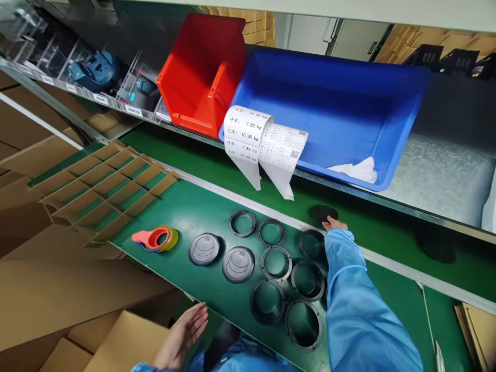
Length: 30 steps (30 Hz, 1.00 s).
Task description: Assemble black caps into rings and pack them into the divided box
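Head view showed the right hand (335, 225) touching a black disc (322, 212) on the green belt (372, 227), its grasp impossible to tell. The left hand (186, 330) hung slack and empty beside the rings (276, 262).

On the far shelf (437, 175) a red bin (201, 72) stands beside a blue tub (329, 108); paper labels (263, 142) hang over the tub's front, and something white, perhaps a cloth (356, 170), lies inside. At left lies a cardboard grid (104, 191), a tape roll (157, 238) near it

Right hand (335, 224) mostly behind sleeve (349, 294)
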Motion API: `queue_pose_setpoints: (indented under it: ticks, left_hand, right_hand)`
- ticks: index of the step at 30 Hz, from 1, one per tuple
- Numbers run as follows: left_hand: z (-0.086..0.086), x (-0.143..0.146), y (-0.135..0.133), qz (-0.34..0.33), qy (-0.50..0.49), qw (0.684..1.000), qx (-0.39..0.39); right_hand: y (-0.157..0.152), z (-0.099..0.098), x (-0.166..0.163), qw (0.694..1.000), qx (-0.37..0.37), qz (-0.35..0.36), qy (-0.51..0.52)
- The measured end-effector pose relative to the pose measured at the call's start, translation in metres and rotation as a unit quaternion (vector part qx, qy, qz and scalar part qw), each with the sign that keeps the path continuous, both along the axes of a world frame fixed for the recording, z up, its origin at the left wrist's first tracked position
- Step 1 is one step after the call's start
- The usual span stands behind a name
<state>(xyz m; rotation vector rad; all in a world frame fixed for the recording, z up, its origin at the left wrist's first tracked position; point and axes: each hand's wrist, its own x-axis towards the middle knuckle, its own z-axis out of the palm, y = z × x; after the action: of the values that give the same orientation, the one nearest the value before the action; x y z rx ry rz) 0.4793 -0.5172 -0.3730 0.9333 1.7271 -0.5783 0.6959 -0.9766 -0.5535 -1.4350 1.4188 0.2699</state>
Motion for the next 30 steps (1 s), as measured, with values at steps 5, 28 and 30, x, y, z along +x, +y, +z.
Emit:
queue_pose_setpoints:
  ticks: [5, 28, 30]
  left_hand:
    - [0.023, 0.033, -0.063, -0.102, -0.138, 0.984, -0.038]
    - [0.125, -0.005, -0.138, 0.180, -0.375, 0.887, -0.201]
    - [0.129, -0.012, -0.143, 0.169, -0.372, 0.889, -0.204]
  right_hand:
    - [0.089, 0.076, -0.059, 0.965, 0.234, 0.011, -0.122]
    - [0.160, 0.244, -0.189, 0.639, 0.035, 0.629, -0.442]
    - [0.160, 0.243, -0.195, 0.641, 0.067, 0.637, -0.422]
